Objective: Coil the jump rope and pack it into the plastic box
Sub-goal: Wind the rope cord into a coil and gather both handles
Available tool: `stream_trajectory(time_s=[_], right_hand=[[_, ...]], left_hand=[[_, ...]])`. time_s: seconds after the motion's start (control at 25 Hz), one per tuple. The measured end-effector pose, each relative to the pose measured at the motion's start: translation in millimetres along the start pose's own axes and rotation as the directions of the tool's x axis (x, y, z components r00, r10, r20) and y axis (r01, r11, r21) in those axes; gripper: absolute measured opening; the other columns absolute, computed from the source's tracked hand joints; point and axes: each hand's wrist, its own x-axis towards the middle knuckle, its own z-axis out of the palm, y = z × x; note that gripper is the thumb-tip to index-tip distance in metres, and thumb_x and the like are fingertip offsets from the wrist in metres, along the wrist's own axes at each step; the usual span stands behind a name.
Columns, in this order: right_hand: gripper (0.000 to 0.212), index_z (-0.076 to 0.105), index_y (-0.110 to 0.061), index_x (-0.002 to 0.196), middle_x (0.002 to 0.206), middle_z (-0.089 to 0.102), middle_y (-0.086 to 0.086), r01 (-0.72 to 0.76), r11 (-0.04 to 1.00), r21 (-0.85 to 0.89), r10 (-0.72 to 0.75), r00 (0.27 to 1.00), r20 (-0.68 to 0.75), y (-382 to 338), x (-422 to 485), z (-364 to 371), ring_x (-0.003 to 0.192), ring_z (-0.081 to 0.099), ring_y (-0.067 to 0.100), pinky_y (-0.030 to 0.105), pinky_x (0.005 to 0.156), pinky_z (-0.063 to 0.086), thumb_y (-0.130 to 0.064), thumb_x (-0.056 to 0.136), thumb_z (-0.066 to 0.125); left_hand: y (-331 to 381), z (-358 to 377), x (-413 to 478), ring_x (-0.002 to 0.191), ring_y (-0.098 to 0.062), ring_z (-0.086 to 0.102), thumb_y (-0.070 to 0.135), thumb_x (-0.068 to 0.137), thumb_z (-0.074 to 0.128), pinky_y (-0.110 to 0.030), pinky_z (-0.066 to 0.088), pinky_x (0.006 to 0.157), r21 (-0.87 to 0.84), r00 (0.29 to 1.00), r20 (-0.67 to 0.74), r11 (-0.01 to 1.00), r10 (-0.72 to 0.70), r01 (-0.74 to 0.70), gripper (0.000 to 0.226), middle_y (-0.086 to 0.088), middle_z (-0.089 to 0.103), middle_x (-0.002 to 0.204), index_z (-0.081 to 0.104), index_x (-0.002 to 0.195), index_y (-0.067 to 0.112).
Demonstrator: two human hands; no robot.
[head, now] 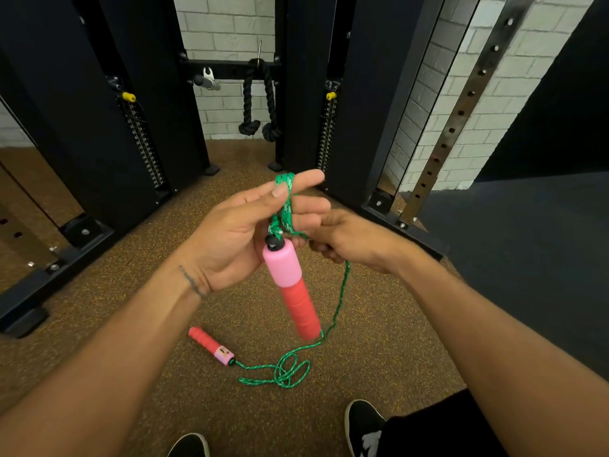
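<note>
Around the left hand [230,240], jump rope [286,211] loops; right hand [352,242] pinches it

Braided green cord [339,301] — matt pink-and-red foam-like handle [291,285], speckled rubbery floor [131,324], matt black metal frame [82,94].

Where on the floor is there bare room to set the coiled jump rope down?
Bare brown floor lies between the left machine base and the floor handle, and ahead between the machine posts. The dark mat on the right is bare too. Crowded by the shoes: that handle and loose green rope.
</note>
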Motion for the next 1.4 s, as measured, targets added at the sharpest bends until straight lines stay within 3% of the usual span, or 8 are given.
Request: stream_trajectory(time_s=[0.2,0.32,0.6,0.68,0.8,1.0,1.16,1.4], right_hand=[[0.032,0.066,-0.023,0.085,0.061,0.046,-0.013,0.024,0.985,-0.171,-0.013,0.998,0.061,-16.5,-3.2,12.0,0.052,0.039,0.0,0.022,0.055,0.035,-0.04,0.103,0.046],[0.028,0.071,-0.024,0.088,0.06,0.047,-0.016,0.068,0.979,-0.193,-0.049,0.994,0.101,-23.7,-13.4,3.5,0.056,0.041,0.001,0.022,0.058,0.036,-0.041,0.1,0.052],[0.026,0.072,-0.032,0.106,0.086,0.065,-0.001,0.171,0.835,-0.522,-0.089,0.98,0.179,-21.1,-13.6,6.2,0.079,0.057,0.016,0.036,0.073,0.045,-0.042,0.101,0.049],[0.026,0.072,-0.033,0.105,0.1,0.07,0.008,0.189,0.848,-0.495,-0.123,0.979,0.163,-23.2,-12.9,6.5,0.093,0.064,0.027,0.047,0.084,0.049,-0.045,0.1,0.049],[0.026,0.073,-0.025,0.099,0.103,0.073,0.008,0.234,0.898,-0.373,-0.225,0.972,0.068,-27.0,-15.1,0.8,0.102,0.067,0.026,0.052,0.092,0.051,-0.044,0.098,0.054],[0.024,0.07,-0.006,0.095,0.084,0.069,-0.005,0.255,0.957,-0.142,-0.273,0.953,-0.132,-23.3,-14.1,-17.3,0.081,0.064,0.003,0.026,0.08,0.052,-0.029,0.096,0.062],[0.013,0.064,-0.015,0.086,0.067,0.061,-0.02,0.284,0.955,-0.089,-0.295,0.941,-0.163,-22.1,-12.4,-19.9,0.061,0.053,-0.008,0.009,0.059,0.039,-0.024,0.095,0.064],[0.019,0.06,-0.022,0.081,0.062,0.057,-0.019,0.301,0.951,0.067,-0.288,0.944,-0.161,-21.9,-9.9,-16.1,0.058,0.047,-0.001,0.016,0.056,0.035,-0.024,0.099,0.056]], left_hand=[[-3.6,-14.4,7.4,0.099,-0.012,0.072,0.019,0.103,0.043,-0.03,0.056,0.084,0.258,0.96,-0.267,0.966,0.087,-0.016,0.036,-0.004,0.075,0.114,0.054,0.137,0.014],[-9.6,-20.3,9.0,0.105,-0.014,0.071,0.02,0.104,0.043,-0.026,0.053,0.093,0.384,0.946,-0.313,0.922,0.086,0.044,0.037,-0.006,0.076,0.113,0.05,0.14,0.013],[-14.1,-17.0,14.3,0.108,-0.014,0.071,0.015,0.104,0.043,-0.031,0.052,0.092,0.035,0.896,-0.443,0.997,-0.043,0.065,0.034,-0.01,0.075,0.114,0.05,0.135,0.005],[-15.0,-19.4,12.3,0.107,-0.01,0.07,0.017,0.104,0.043,-0.03,0.053,0.092,0.264,0.908,-0.419,0.957,0.005,0.116,0.03,-0.003,0.075,0.116,0.057,0.131,0.012],[-17.8,-19.8,6.4,0.086,-0.006,0.067,0.019,0.103,0.045,-0.029,0.049,0.086,0.661,0.964,-0.266,0.726,-0.013,0.192,0.03,0.009,0.073,0.093,0.073,0.095,0.027],[-14.7,-12.1,6.9,0.087,-0.015,0.071,0.025,0.099,0.046,-0.033,0.051,0.087,0.477,0.972,-0.16,0.848,-0.175,0.231,0.031,-0.008,0.078,0.099,0.066,0.116,0.008],[-11.3,-8.0,2.9,0.068,-0.01,0.062,0.03,0.091,0.052,-0.021,0.052,0.07,0.361,0.975,-0.036,0.908,-0.217,0.215,0.037,-0.007,0.075,0.084,0.071,0.115,0.009],[-7.9,-14.3,3.0,0.064,-0.007,0.055,0.028,0.093,0.053,-0.016,0.047,0.064,0.287,0.985,0.024,0.945,-0.172,0.158,0.035,-0.003,0.067,0.073,0.073,0.114,0.008]])
